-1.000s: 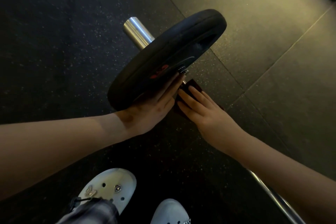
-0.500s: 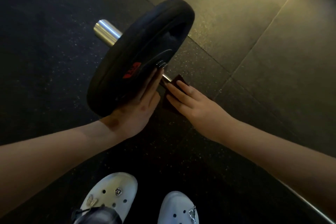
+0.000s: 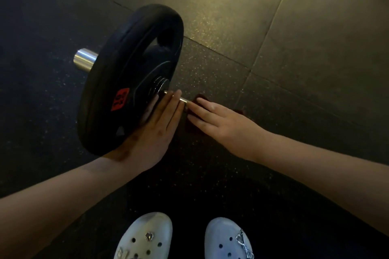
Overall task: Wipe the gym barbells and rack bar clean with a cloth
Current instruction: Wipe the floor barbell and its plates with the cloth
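A barbell lies on the dark rubber floor with a black weight plate (image 3: 128, 73) carrying a red label. Its chrome sleeve end (image 3: 85, 62) sticks out to the left of the plate. A short stretch of the thin bar shaft (image 3: 182, 100) shows between my two hands. My left hand (image 3: 156, 130) lies flat against the plate's inner face, fingers straight. My right hand (image 3: 219, 121) presses a dark red cloth (image 3: 199, 99) around the shaft, fingers extended over it. Most of the cloth and the shaft to the right are hidden under this hand and forearm.
Black speckled rubber floor tiles (image 3: 273, 38) with seams spread all round. My two white clogs (image 3: 147, 237) stand at the bottom edge, just short of the bar.
The view has swung so the plate sits further left and more face-on. My right hand with the cloth has slid a little away from the plate, baring a short piece of shaft.
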